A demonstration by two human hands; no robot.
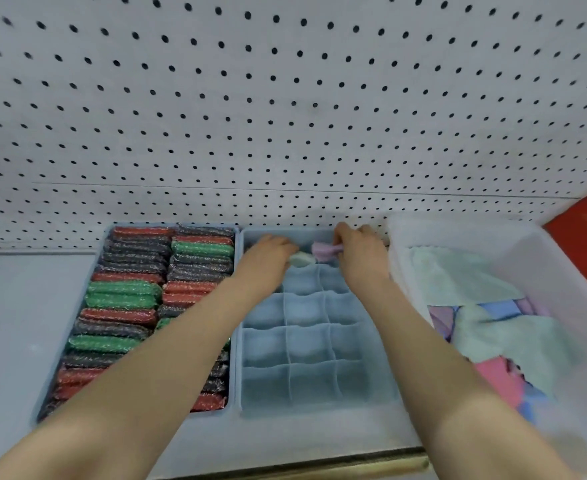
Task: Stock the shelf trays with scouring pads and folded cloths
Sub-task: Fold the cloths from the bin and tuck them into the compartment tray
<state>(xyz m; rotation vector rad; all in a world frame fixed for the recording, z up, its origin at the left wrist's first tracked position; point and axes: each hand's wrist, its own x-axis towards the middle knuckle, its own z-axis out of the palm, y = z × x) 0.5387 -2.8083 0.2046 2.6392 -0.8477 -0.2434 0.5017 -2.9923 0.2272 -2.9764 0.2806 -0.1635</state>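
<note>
A: Where are my hands?
B: Centre frame, top row of the divided tray (319, 407). Right hand (357, 258) pinches a lilac cloth (323, 251); left hand (267, 259) presses a pale cloth (301, 260), its grip unclear.
A: Scouring pads (129, 306)?
B: Packed, left tray.

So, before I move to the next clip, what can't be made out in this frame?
Head view only:
- Back-left cells of the divided tray: covered by the left hand.
- Right hand: its fingertips are blurred, so its hold on the lilac cloth is unclear.
- Scouring pads: the near ones are hidden under the left forearm.
- Clear bin: blurred, so its cloths can't be counted.
- Red item: cut off by the right edge.
</note>
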